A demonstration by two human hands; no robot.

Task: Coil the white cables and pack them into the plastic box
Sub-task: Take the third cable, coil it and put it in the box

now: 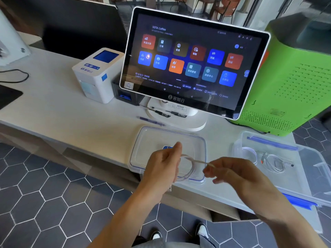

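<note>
Both hands hold one white cable (190, 164) above the box lid (139, 149) on the desk (71, 111).

Left hand (163, 166) grips the thin, pale loop; right hand (231, 173) pinches its loose end, which runs toward 4 o'clock. At 3 o'clock, the plastic box (308, 178) holds coiled cables.

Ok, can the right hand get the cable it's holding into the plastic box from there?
Probably yes: the plastic box sits open just right of the right hand, with nothing between them, though the left hand also holds the white cable.

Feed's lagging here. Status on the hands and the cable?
Left hand holds white cable coil; right hand pinches its free end. Plastic box open, cables inside. Nothing in the way.
</note>
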